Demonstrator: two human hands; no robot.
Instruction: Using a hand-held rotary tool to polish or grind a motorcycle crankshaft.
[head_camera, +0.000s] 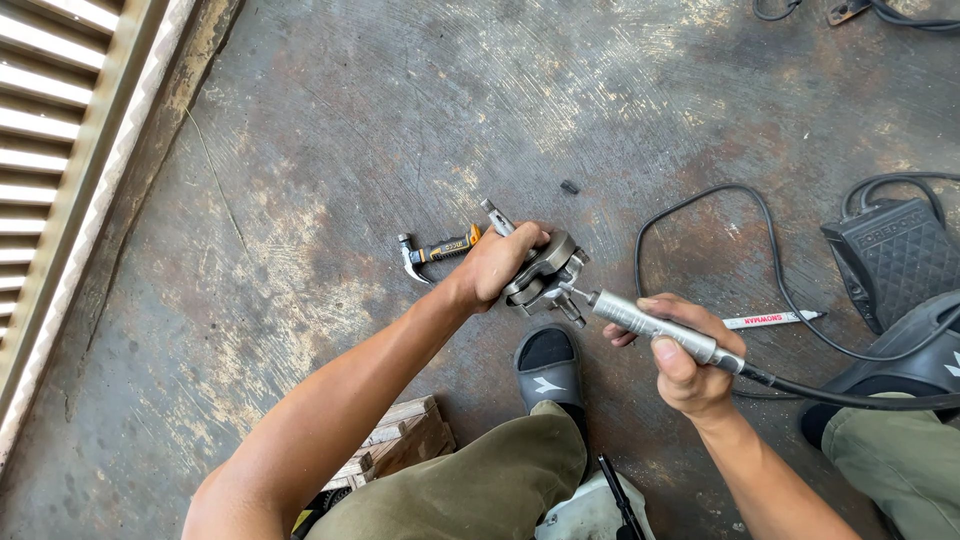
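Observation:
My left hand (497, 262) grips a grey metal part (545, 274), a cast piece with bolts and lugs, held above the concrete floor. My right hand (680, 360) holds a silver rotary tool handpiece (650, 325) like a pen. Its thin bit touches the metal part at its right side. A black flexible shaft (850, 398) runs from the handpiece off to the right. A small hammer (435, 252) with an orange and black handle lies on the floor just behind my left hand.
A black foot pedal (890, 255) with a looping cable (700, 215) sits at the right. A white marker (770, 320) lies near it. My black slipper (548, 365) is below the part; wooden blocks (395, 440) lie by my knee. A slatted metal shutter (50, 150) borders the left.

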